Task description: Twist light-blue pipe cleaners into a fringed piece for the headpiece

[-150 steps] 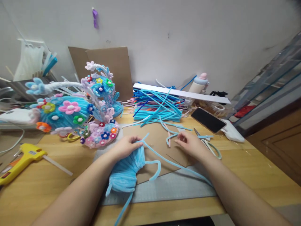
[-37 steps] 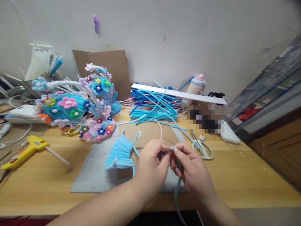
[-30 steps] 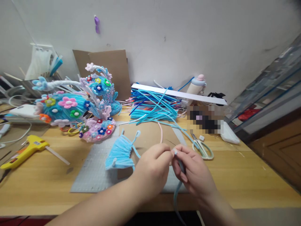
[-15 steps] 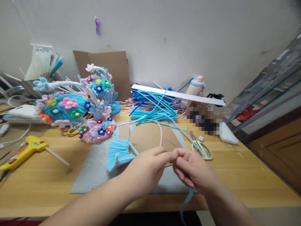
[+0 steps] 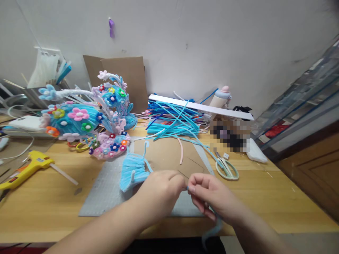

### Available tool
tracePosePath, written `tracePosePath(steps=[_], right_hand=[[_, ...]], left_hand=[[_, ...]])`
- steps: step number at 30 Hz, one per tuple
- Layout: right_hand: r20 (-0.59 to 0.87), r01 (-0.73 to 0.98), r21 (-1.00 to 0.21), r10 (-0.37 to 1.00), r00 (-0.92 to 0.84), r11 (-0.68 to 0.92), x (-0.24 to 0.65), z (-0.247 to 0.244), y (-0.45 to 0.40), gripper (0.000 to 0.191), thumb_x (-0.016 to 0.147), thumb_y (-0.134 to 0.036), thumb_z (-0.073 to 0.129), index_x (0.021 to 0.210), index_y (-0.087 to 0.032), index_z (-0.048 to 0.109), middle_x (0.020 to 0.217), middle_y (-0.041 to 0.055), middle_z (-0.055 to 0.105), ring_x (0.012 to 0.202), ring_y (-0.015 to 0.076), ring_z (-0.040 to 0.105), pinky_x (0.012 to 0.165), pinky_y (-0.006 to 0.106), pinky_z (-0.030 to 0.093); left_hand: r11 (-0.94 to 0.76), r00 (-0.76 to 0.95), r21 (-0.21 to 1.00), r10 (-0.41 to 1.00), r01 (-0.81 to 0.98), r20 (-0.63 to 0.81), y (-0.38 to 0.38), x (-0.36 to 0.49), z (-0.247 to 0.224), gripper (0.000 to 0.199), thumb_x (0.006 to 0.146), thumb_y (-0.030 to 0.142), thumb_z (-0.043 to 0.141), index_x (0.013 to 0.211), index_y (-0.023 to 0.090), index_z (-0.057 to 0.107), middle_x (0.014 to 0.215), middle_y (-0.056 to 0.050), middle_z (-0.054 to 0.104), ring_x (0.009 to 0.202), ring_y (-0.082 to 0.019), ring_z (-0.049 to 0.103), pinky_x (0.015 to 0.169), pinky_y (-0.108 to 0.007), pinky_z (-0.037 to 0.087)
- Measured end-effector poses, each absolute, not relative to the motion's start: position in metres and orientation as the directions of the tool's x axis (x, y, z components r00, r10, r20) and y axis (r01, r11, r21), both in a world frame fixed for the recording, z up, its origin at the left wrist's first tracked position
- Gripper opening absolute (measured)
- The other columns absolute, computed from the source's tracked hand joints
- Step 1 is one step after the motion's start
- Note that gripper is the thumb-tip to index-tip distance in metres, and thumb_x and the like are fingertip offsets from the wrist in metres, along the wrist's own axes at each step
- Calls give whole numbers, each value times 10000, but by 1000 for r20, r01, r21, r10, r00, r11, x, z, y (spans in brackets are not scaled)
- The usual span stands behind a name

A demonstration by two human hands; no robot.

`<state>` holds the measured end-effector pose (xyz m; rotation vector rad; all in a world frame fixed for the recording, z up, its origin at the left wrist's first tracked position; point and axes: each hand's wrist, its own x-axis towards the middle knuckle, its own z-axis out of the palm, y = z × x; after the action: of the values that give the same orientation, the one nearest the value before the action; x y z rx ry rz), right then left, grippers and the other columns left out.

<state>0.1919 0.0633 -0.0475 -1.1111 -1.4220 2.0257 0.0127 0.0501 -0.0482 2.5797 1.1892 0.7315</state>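
Note:
My left hand [image 5: 159,194] and my right hand [image 5: 210,195] meet fingertip to fingertip over the near edge of the grey mat [image 5: 103,194]. Both pinch the end of a light blue pipe cleaner [image 5: 212,229] that hangs down below my right hand, off the table edge. A woven light blue pipe-cleaner piece [image 5: 134,169] lies on the mat just left of my left hand, with a loose strand running toward it. A sheet of brown cardboard [image 5: 166,155] lies behind both hands.
A pile of blue pipe cleaners [image 5: 174,121] sits at the back under a white strip [image 5: 201,106]. Flower-covered pipe-cleaner figures [image 5: 84,120] stand at the left. A yellow glue gun [image 5: 26,169] lies far left, scissors [image 5: 225,167] to the right, a small bottle [image 5: 221,95] behind.
Five seconds ago my left hand held the woven piece; it now lies on the mat. Both hands have since come together on one strand and drifted nearer to me and lower.

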Motion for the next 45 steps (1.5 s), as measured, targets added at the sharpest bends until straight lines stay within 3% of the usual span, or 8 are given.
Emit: tracePosePath(steps=[11, 16, 20, 24, 28, 34, 37, 45], right_hand=[[-625, 101, -564, 344, -701, -819, 195, -75, 67, 189, 756, -296, 365, 645, -172, 455, 407, -62, 429, 245, 30, 227, 262, 145, 134], [-265, 312, -945, 786, -559, -96, 193, -76, 57, 144, 750, -242, 445, 625, -174, 470, 496, -40, 437, 418, 69, 351, 421, 192, 260], [120, 471, -718, 757, -642, 513, 200, -72, 52, 173, 768, -240, 482, 608, -178, 505, 611, 8, 502, 593, 119, 415, 565, 248, 287], [-260, 370, -928, 791, -553, -45, 195, -71, 50, 203, 799, -310, 421, 653, -180, 476, 568, -4, 488, 531, 114, 443, 511, 230, 316], [-637, 67, -601, 426, -643, -797, 188, -73, 51, 181, 771, -330, 424, 678, -175, 435, 501, -68, 375, 368, 49, 328, 387, 172, 241], [-198, 283, -958, 829, -524, -50, 197, -70, 45, 174, 747, -252, 508, 616, -184, 416, 521, -48, 378, 476, 80, 310, 458, 206, 238], [78, 475, -770, 802, -593, 426, 201, -69, 42, 156, 753, -208, 505, 604, -177, 468, 606, -6, 464, 588, 115, 372, 545, 241, 277], [-462, 339, -883, 722, -515, -323, 196, -74, 47, 140, 748, -242, 491, 643, -182, 420, 428, -94, 340, 356, 41, 281, 348, 157, 191]], left_hand=[[-717, 682, 64, 683, 694, 261, 39, 25, -60, 87, 794, 124, 412, 798, 158, 492, 683, -34, 548, 594, -191, 532, 506, -295, 410], [-606, 593, 201, 795, 770, 127, 43, 27, -59, 52, 756, 130, 448, 740, 159, 488, 644, -28, 565, 592, -188, 567, 510, -269, 399], [-507, 538, 368, 843, 780, 21, 45, 24, -52, 33, 723, 158, 473, 738, 175, 496, 661, -2, 590, 581, -160, 574, 479, -225, 365], [-558, 564, 280, 823, 781, 67, 42, 25, -54, 59, 738, 128, 443, 724, 165, 486, 665, -23, 588, 615, -188, 579, 520, -260, 397], [-626, 607, 160, 779, 763, 153, 38, 28, -61, 77, 769, 116, 416, 735, 165, 465, 665, -43, 571, 627, -207, 573, 535, -290, 409], [-550, 527, 279, 835, 787, 159, 35, 29, -64, 79, 694, 101, 432, 718, 171, 460, 636, -18, 566, 590, -173, 551, 517, -262, 385], [-519, 507, 335, 852, 787, 129, 35, 28, -63, 79, 682, 107, 441, 723, 169, 469, 655, -10, 573, 609, -160, 548, 522, -245, 380], [-638, 640, 309, 760, 705, 109, 30, 22, -58, 63, 801, 171, 434, 768, 174, 489, 724, 3, 574, 615, -136, 536, 532, -241, 369]])
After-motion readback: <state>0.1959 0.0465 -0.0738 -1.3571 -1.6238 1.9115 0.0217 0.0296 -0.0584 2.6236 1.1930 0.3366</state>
